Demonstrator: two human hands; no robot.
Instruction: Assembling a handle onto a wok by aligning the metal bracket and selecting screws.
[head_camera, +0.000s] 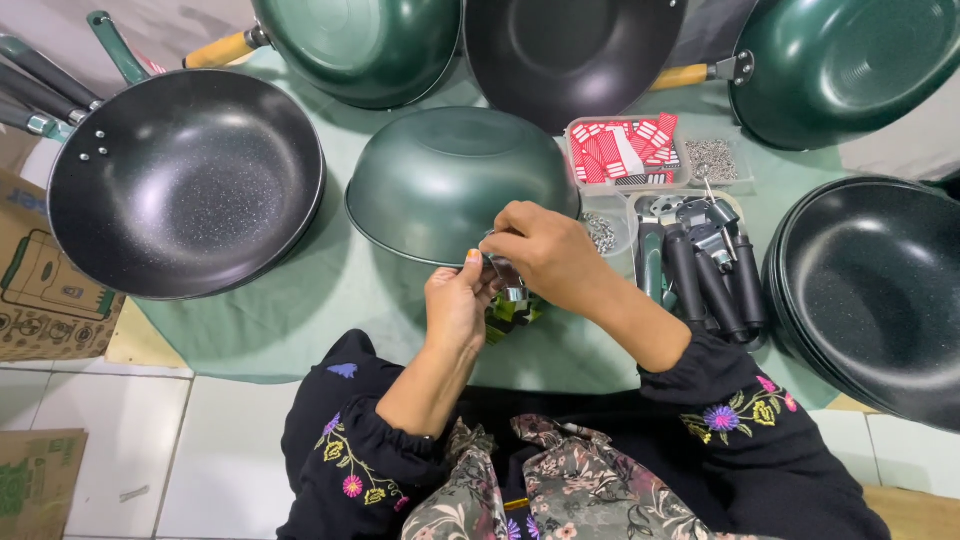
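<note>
- Sitting rim-down on the green cloth (300, 300), the upturned green wok (450, 180) fills the middle of the view; its near rim, at about six o'clock on the bowl, is where both hands meet.
- Ringing it are other pans: a speckled black wok (185, 180) at nine o'clock, a stack of black woks (880, 290) at three o'clock, more green and black ones at twelve.
- The tray of black handles (710, 280) lies at three o'clock, just beside the right hand.
- The right hand (545, 250) pinches closed on a small metal bracket (512, 292) at the rim; the left hand (458, 300) closes on it from below.
- The bracket seems to run out from the rim toward six o'clock, though fingers hide most of it.
- Risk, as I judge it: the domed wok could rock or slide on the cloth under pressure, and the small fitting could slip from the fingertips.
</note>
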